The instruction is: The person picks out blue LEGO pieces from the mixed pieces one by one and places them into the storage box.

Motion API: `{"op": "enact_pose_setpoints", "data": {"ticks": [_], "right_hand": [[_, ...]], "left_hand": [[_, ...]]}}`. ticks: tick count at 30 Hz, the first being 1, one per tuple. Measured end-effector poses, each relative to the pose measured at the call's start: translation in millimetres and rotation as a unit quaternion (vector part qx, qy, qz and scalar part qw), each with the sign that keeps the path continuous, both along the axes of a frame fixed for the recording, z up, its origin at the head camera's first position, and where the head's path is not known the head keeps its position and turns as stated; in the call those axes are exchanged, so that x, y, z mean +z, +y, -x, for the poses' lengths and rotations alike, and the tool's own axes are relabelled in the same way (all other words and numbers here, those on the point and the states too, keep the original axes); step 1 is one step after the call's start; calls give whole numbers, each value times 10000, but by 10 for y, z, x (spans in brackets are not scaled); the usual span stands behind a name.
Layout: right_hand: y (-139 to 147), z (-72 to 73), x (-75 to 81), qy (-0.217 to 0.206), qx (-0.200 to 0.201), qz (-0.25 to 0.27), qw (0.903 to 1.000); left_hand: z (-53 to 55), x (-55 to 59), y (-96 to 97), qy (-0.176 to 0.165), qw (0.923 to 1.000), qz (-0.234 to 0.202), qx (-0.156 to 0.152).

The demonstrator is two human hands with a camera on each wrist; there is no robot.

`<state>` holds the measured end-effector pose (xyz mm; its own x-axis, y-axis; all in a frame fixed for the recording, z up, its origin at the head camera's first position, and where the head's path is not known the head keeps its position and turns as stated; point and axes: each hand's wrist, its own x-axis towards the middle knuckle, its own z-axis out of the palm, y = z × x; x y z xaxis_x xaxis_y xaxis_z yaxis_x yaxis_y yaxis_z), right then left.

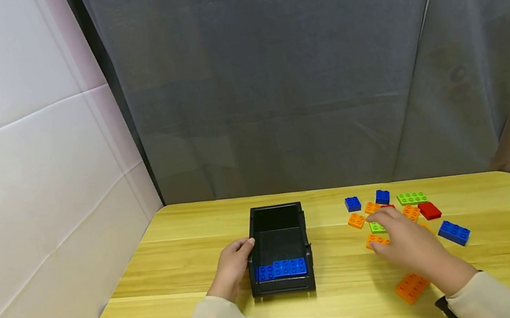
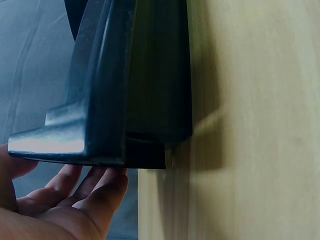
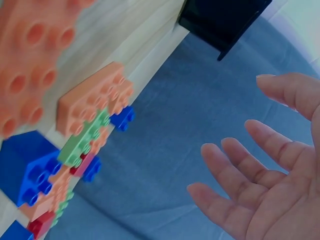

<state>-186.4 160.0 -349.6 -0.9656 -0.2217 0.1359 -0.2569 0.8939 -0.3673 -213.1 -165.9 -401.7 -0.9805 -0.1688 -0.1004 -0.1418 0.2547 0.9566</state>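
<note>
My left hand grips the left side of a black plastic bin, its thumb up at the rim. In the left wrist view my fingers curl up against the underside of that rim. Blue building bricks lie side by side at the near end inside the bin. My right hand hovers over the loose bricks, holding nothing, fingers spread and slightly bent. Beneath and around it are an orange brick, a green brick and a smaller orange brick; the hand partly hides the pile.
Toward the back right lie blue bricks, a long green brick and a red brick. A large blue brick sits farther right. Nearer me is a big orange brick. A grey curtain hangs behind the wooden table.
</note>
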Motion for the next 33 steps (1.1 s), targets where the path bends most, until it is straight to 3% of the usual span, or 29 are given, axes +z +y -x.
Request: {"op": "enact_pose_setpoints", "data": {"ticks": [18, 26, 33], "right_hand": [[324, 8, -57, -197, -344, -179, 9991], [444, 24, -117, -182, -322, -197, 9991], [522, 48, -163, -440, -400, -224, 9980]], "left_hand": [[29, -20, 12, -8, 10000, -65, 26], [16, -4, 12, -33, 10000, -61, 13], [19, -2, 11, -42, 10000, -79, 6]]}}
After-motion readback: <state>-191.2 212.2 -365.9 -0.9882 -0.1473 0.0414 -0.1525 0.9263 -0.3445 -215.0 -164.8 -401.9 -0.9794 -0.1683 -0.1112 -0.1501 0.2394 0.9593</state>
